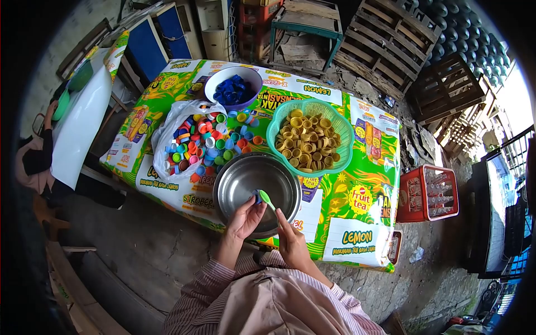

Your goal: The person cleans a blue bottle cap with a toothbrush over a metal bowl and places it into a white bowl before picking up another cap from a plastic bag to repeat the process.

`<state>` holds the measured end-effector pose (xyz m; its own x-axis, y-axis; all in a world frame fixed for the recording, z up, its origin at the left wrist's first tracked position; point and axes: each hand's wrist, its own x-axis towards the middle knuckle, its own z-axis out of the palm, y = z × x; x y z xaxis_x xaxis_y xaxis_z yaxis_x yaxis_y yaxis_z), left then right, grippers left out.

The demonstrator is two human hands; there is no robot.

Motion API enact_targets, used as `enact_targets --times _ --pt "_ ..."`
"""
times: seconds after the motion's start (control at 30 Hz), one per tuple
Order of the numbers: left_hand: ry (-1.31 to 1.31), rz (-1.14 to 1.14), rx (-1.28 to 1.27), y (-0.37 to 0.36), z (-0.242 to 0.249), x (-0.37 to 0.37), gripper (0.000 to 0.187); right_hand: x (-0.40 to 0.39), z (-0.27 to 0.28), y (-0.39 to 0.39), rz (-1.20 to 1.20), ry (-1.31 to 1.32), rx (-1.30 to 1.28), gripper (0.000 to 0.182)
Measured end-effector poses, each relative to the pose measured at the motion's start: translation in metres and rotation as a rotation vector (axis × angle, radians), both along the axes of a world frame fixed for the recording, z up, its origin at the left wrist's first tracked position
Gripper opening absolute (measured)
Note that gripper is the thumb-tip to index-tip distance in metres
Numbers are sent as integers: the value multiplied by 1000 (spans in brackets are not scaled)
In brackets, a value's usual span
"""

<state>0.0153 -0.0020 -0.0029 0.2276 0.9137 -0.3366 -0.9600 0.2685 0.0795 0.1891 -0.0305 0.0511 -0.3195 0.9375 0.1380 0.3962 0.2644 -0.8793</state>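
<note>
Over the front rim of a steel bowl (251, 177), my left hand (247, 219) pinches a small dark blue cap (257, 197). My right hand (292, 241) grips a light green tool (266, 199), its tip touching or very near the cap. The bowl holds nothing that I can make out. Behind it to the left, a white plastic bag (163, 134) spills caps of many colours onto the table. A green basket (347, 135) of yellow-brown caps stands to the right, and a purple-white bowl (255, 82) of dark blue caps stands at the back.
The table (365, 192) has a bright printed cover. A red crate (411, 195) stands on the floor to the right. Wooden pallets (385, 42) and a bench (308, 21) are beyond the far edge. Another person (42, 156) is at the far left beside a white surface.
</note>
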Motion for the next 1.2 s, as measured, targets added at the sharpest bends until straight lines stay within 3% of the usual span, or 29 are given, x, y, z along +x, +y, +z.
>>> enact_targets --times 0.6,0.77,0.83,0.97,1.03,1.2 --pt "19 36 67 -1 1 4 28 0 3 4 -35 -44 -50 54" --pt "193 30 94 1 -14 7 27 -2 3 4 23 -5 -79 56" --pt "419 39 74 0 -10 12 24 -3 -1 4 27 4 -51 56" --pt "421 13 60 1 -5 9 25 -2 -1 5 15 0 -47 56" --pt "541 -30 111 0 -2 9 30 0 -4 6 -5 -6 -53 56" --pt "440 -36 86 4 12 11 36 4 -4 7 -48 -94 83 55"
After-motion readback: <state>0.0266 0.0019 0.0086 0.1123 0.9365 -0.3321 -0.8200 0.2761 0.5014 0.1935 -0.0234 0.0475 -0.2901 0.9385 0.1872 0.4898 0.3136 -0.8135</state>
